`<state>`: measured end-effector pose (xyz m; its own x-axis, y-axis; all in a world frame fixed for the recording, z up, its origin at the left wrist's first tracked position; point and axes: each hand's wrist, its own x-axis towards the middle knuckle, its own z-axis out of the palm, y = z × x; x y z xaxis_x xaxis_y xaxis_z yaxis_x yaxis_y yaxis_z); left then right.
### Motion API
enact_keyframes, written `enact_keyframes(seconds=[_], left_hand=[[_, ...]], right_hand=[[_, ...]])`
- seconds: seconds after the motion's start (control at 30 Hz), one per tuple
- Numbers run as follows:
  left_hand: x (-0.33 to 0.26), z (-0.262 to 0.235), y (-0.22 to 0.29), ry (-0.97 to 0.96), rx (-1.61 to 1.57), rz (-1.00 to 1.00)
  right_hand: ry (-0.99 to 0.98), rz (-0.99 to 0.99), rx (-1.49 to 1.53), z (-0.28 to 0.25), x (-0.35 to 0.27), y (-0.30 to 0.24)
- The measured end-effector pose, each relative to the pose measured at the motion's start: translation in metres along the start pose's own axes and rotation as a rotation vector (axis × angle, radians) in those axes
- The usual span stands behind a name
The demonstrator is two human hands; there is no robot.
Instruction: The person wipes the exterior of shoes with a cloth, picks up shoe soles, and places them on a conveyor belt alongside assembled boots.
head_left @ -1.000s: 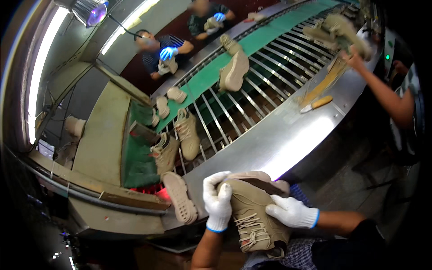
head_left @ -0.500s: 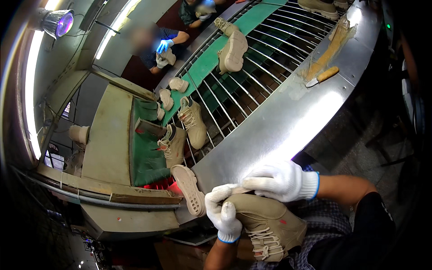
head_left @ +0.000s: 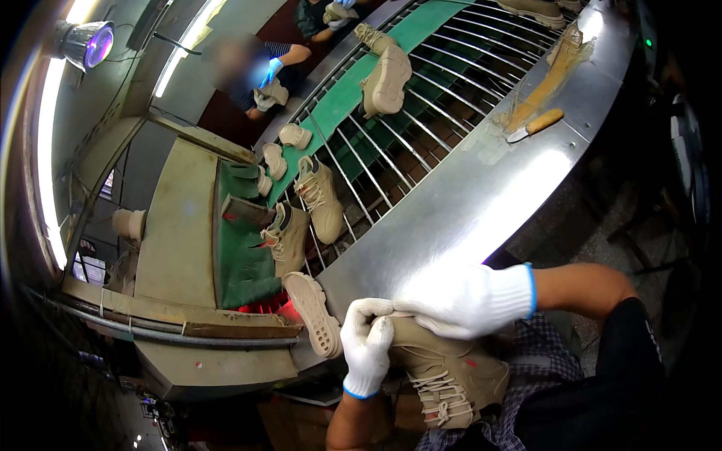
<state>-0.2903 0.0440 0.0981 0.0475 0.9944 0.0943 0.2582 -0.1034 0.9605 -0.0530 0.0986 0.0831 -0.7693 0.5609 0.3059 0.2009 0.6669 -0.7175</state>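
Observation:
A tan lace-up shoe [head_left: 451,368] is held at the front edge of the metal table, its laces towards me and its sole side mostly hidden. My left hand [head_left: 366,349], in a white knit glove, closes round the end of the shoe on the left. My gloved right hand [head_left: 466,304] lies across the shoe's upper edge, fingertips pinched close to the left hand's fingers. What lies under those fingertips is hidden. Just left of my left hand, a loose beige sole [head_left: 314,316] leans on the table's corner.
Two tan shoes [head_left: 320,199] and several soles [head_left: 275,161] stand by the green belt [head_left: 331,124] and metal rollers [head_left: 391,165]. A wooden-handled knife [head_left: 543,124] lies on the metal table [head_left: 451,210]. Across the line, two people hold shoe parts. A machine housing [head_left: 177,218] stands left.
My right hand has moved slightly left and down along the shoe's edge, closer to my left hand. The beige strip seen between the hands earlier is now mostly covered.

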Motion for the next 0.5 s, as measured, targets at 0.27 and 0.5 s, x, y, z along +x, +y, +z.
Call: enact_keyframes(seconds=[0.27,0.5], left_hand=[[0.006,-0.018,-0.003,-0.101,-0.15,-0.081],[0.004,-0.008,0.002,-0.055,-0.011,0.03]], right_hand=[[0.281,-0.037,0.027,0.046,-0.063,0.009],[0.578,-0.154,0.117,0.071,-0.044,0.04]])
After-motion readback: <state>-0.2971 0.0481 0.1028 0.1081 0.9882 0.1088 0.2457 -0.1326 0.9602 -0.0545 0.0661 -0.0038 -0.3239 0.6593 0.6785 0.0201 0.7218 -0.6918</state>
